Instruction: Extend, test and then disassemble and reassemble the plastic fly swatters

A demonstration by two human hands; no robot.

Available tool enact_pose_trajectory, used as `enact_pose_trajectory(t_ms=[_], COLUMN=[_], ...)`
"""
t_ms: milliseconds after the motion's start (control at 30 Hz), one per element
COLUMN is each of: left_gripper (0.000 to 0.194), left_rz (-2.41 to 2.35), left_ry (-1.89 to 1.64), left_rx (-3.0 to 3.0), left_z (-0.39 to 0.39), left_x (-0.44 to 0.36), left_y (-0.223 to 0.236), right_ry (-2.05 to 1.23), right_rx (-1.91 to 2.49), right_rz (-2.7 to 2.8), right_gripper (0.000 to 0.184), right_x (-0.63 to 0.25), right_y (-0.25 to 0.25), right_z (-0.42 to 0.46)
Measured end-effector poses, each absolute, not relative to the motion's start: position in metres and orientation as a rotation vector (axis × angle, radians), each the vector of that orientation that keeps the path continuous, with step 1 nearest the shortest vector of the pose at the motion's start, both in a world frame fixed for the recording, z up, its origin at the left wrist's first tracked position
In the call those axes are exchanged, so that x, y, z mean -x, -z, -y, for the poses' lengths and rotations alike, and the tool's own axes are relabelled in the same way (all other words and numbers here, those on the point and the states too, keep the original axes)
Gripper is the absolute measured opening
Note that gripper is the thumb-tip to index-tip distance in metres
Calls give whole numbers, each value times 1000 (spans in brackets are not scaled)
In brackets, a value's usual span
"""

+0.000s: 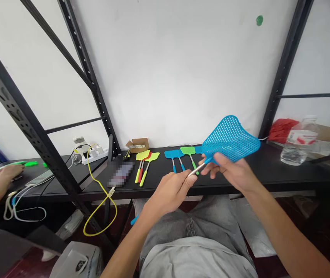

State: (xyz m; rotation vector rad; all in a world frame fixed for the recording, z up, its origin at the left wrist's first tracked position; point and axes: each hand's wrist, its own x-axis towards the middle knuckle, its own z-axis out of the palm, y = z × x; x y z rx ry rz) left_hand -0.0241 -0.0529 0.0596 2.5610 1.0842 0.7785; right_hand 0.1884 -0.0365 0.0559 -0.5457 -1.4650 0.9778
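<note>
I hold a blue fly swatter (231, 139) in front of me, tilted with its perforated head up to the right. My left hand (169, 191) is wrapped round its thin metal shaft. My right hand (233, 170) grips it near the neck, thumb against the lower part of the head and some fingers behind it. A blue handle end (135, 220) shows below my left forearm. Behind, on the black table (156, 175), lie blue swatters (170, 155) and a green swatter (187, 151), partly hidden by my right hand.
Yellow swatters (152, 156) and a red one (140, 175) lie farther left, near a small cardboard box (138, 145) and a blurred phone (121, 173) with a yellow cable (95, 179). A water bottle (300, 141) stands right. Another person's hand (11, 172) is far left.
</note>
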Motion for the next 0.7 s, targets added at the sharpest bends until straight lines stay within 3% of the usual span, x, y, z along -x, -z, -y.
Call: enact_pose_trajectory(t_ms=[300,500,700], left_gripper=[44,44,42], left_rz=[-1418,-1869,-1856], left_ry=[-762,-595,-578], left_rx=[-2735,-2822,-2762], left_z=[43,29,20], left_x=[21,11,14], left_y=[-48,-34,-26], right_ry=[-781,-856,-925], right_rx=[621,697,719], right_rz=[1430,1259,1173], right_gripper=[17,24,31], right_x=[-171,-167,-171], right_y=[-38,-26,-20], right_z=[17,-1,-14])
